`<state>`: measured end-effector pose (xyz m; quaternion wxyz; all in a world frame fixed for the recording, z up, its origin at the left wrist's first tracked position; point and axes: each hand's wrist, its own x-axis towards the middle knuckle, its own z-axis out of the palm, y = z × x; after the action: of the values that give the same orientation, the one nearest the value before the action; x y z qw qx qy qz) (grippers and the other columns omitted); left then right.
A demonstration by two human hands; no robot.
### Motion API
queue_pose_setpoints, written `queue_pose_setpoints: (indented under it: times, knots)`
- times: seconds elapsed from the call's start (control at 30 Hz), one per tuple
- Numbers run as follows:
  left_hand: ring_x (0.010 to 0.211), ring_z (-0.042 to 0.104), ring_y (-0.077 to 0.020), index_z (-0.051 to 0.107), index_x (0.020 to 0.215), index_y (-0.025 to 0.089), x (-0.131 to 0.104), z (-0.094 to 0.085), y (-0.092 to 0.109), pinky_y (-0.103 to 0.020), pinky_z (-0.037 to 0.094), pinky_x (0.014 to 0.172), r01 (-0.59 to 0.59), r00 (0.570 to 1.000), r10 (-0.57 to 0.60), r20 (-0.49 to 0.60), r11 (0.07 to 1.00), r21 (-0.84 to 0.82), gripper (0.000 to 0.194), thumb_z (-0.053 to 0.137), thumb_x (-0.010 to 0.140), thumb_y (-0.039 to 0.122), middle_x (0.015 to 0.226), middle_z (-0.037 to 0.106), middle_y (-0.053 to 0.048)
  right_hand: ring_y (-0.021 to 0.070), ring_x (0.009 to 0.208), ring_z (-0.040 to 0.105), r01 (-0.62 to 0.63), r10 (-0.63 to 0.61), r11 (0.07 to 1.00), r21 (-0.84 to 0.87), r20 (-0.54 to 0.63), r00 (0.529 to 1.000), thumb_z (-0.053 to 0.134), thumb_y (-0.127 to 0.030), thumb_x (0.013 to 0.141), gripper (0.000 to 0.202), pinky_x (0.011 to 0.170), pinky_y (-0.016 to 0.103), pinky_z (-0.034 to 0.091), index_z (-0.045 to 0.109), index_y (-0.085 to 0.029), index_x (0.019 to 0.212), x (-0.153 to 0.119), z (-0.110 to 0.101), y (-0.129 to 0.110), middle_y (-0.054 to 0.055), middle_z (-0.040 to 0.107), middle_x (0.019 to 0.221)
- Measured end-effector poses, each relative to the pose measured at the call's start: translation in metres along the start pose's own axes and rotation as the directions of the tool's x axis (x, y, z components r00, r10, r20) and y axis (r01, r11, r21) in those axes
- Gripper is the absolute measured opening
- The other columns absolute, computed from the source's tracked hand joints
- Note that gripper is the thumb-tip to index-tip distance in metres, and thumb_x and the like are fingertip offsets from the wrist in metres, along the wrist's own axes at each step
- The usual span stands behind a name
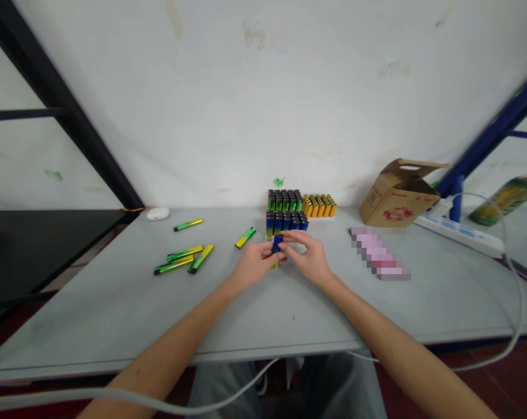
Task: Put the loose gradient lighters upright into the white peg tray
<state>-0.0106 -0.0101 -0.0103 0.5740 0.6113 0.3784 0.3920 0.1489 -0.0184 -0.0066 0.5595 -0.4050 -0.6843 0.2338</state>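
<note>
Both hands meet at the middle of the table, around one upright blue and yellow lighter (277, 243). My left hand (255, 263) is closed on its left side, and my right hand (306, 256) grips it from the right with thumb and fingers. Just behind them stand rows of blue lighters (285, 221), then green lighters (285, 201), with yellow lighters (319, 206) to the right. One green and yellow lighter (246, 237) lies left of my hands, and several more (201, 259) lie farther left.
An open cardboard box (396, 201) stands at the back right beside a white power strip (459, 234). A pixelated pink item (379, 253) lies before it. A white case (158, 213) sits back left. A bottle (508, 198) and a loose white cable (519, 302) are at right.
</note>
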Motion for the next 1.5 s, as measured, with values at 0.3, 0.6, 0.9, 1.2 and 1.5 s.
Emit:
queue_pose_setpoints:
  times: [0.3, 0.6, 0.9, 1.2, 1.5]
  knots:
    - [0.084, 0.066, -0.0188, 0.066, 0.103, 0.013, -0.002, 0.003, 0.006, -0.034, 0.050, 0.083, -0.079, 0.996, 0.082, -0.028, 0.994, 0.072, 0.033, 0.068, 0.073, 0.027, 0.094, 0.072, -0.007, 0.0195, 0.085, 0.063, -0.024, 0.026, 0.999, 0.041, -0.059, 0.998, 0.071, -0.028, 0.076, 0.020, 0.084, 0.036, 0.049, 0.073, -0.026, 0.095, 0.003, -0.001, -0.004, 0.004, 0.070, 0.089]
    - [0.085, 0.065, -0.0182, 0.067, 0.100, 0.017, 0.002, -0.005, -0.003, -0.033, 0.048, 0.087, -0.137, 0.945, 0.238, -0.224, 0.912, 0.387, 0.028, 0.066, 0.077, 0.033, 0.093, 0.072, -0.008, 0.0217, 0.087, 0.060, 0.071, -0.107, 0.986, -0.152, -0.245, 0.964, 0.068, -0.032, 0.079, 0.021, 0.087, 0.040, 0.048, 0.073, -0.029, 0.098, 0.018, -0.020, 0.009, 0.005, 0.069, 0.091]
    - [0.075, 0.063, -0.0184, 0.071, 0.083, 0.019, -0.002, -0.005, 0.006, -0.028, 0.048, 0.073, -0.141, 0.931, 0.269, -0.246, 0.888, 0.437, 0.012, 0.065, 0.074, 0.026, 0.082, 0.072, -0.005, 0.0237, 0.094, 0.058, 0.102, -0.164, 0.964, -0.247, -0.246, 0.955, 0.065, -0.037, 0.081, 0.022, 0.092, 0.044, 0.047, 0.073, -0.030, 0.100, 0.021, -0.017, 0.025, 0.007, 0.067, 0.096]
    - [0.067, 0.060, -0.0171, 0.070, 0.074, 0.019, -0.004, -0.004, 0.009, -0.025, 0.043, 0.066, -0.130, 0.949, 0.252, -0.190, 0.860, 0.493, 0.010, 0.062, 0.077, 0.024, 0.072, 0.070, -0.003, 0.0247, 0.103, 0.056, 0.197, -0.243, 0.941, -0.276, -0.142, 0.960, 0.065, -0.030, 0.082, 0.019, 0.093, 0.044, 0.045, 0.072, -0.029, 0.099, 0.020, -0.014, 0.036, 0.007, 0.068, 0.097]
    - [0.063, 0.059, -0.0158, 0.069, 0.070, 0.019, -0.003, -0.004, 0.012, -0.024, 0.040, 0.062, -0.113, 0.950, 0.248, -0.187, 0.837, 0.535, 0.014, 0.059, 0.078, 0.024, 0.068, 0.070, -0.002, 0.0250, 0.108, 0.054, 0.257, -0.309, 0.908, -0.330, -0.114, 0.944, 0.067, -0.030, 0.081, 0.015, 0.100, 0.047, 0.040, 0.073, -0.030, 0.095, 0.027, -0.017, 0.033, 0.004, 0.072, 0.097]
